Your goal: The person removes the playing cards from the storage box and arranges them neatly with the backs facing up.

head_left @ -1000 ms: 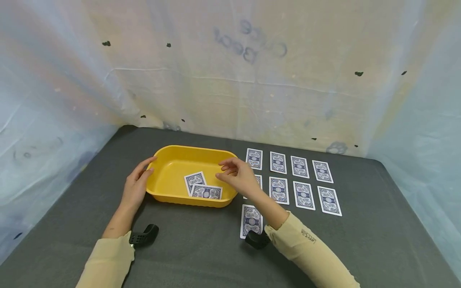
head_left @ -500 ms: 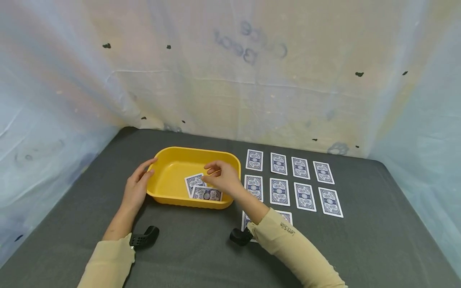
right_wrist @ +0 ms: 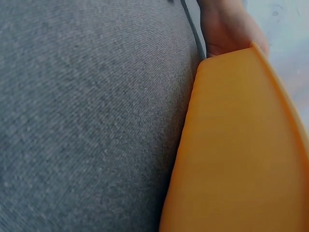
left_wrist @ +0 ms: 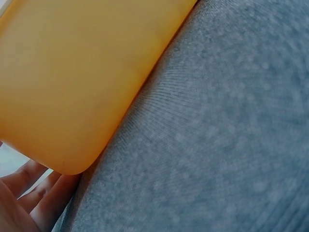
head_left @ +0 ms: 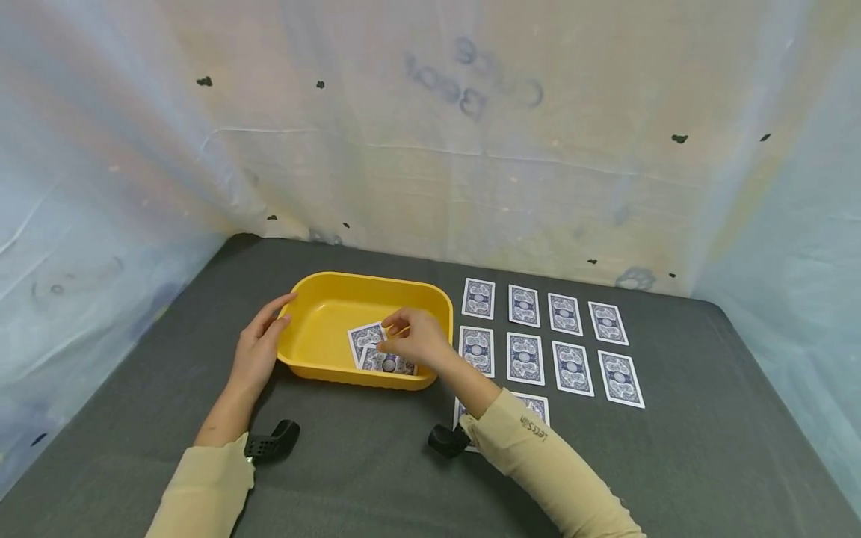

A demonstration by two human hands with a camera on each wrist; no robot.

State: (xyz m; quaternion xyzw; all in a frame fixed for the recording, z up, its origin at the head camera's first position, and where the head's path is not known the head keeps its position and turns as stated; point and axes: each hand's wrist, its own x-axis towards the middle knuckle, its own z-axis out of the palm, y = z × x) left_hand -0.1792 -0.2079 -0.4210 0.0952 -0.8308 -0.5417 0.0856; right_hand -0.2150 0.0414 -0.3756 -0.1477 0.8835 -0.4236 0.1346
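A yellow tray (head_left: 336, 299) holds two playing cards with blue patterned backs up: the left card (head_left: 361, 336) lies partly under the front card (head_left: 392, 364). My left hand (head_left: 255, 344) rests against the tray's left end, thumb and fingertips at the rim. In the left wrist view, the fingers (left_wrist: 46, 193) lie fairly straight along the tray's outer wall (left_wrist: 87, 96). My right hand (head_left: 418, 342) reaches over the front right of the tray, thumb and forefinger apart, fingertips right over the two cards. In the right wrist view, the tray wall (right_wrist: 236, 145) hides my right hand.
Right of the tray, several playing cards (head_left: 525, 359) lie backs up in two rows on the dark tablecloth (head_left: 699, 418). Nearer me, more cards (head_left: 534, 407) show partly behind my right forearm. A pale sheet (head_left: 430, 187) hangs behind the table.
My right hand has moved left over the tray and come lower, close to the two cards. My left hand and the cards stay where they were.
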